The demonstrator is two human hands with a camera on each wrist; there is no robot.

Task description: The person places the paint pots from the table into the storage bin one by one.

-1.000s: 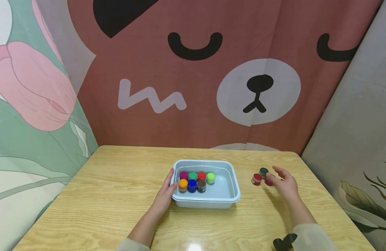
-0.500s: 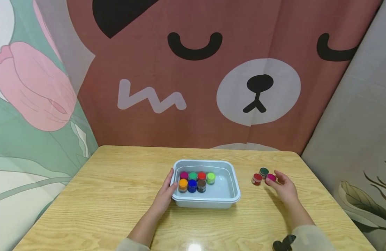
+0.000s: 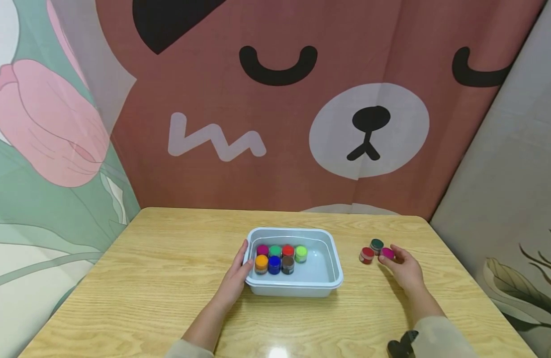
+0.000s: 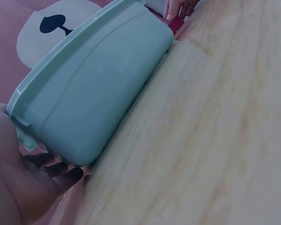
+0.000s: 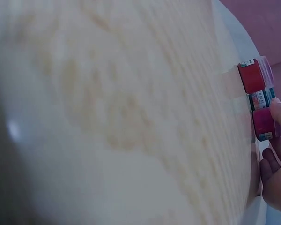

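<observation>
My left hand (image 3: 231, 284) holds the left side of a light blue plastic basin (image 3: 293, 290), its thumb over the rim; the left wrist view shows fingers against the outer wall. Inside stand several small paint jars, among them an orange jar (image 3: 261, 264), a blue jar (image 3: 274, 265), a brown jar (image 3: 287, 265) and a lime-green jar (image 3: 301, 254). At the right, my right hand (image 3: 408, 271) pinches a magenta paint jar (image 5: 263, 123) between thumb and fingers. A red paint jar (image 5: 251, 77) and a dark green paint jar (image 3: 376, 244) stand close beside it.
Light wood covers the table (image 3: 177, 278). A curtain with a bear face (image 3: 213, 184) hangs behind its far edge, and patterned cloths hang at both sides. A black object (image 3: 403, 344) sits by the right sleeve. The basin's right half shows bare floor.
My right hand has drawn slightly back, and the magenta jar, largely covered by the hand before, now shows its lid and has shifted slightly up and right. The left hand and basin have stayed put.
</observation>
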